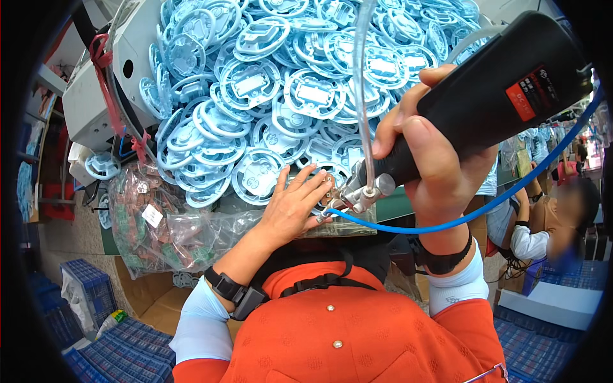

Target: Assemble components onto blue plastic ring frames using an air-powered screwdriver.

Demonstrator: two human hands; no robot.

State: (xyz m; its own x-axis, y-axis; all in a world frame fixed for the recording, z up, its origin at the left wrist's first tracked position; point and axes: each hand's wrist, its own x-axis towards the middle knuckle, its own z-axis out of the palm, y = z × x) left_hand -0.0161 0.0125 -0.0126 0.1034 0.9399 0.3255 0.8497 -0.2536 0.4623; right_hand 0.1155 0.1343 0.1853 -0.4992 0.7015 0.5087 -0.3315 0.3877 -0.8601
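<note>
A crowded workshop in bright daylight. Blue plastic crates (96, 287) stand on the grey concrete floor (64, 236) at lower left, beside brown cardboard boxes (150, 297). A white box (562, 300) sits lower right, where another seated person (543, 223) works.

Clear plastic bag (159, 223) with white tag left; red label (529, 94) on black tool.
</note>
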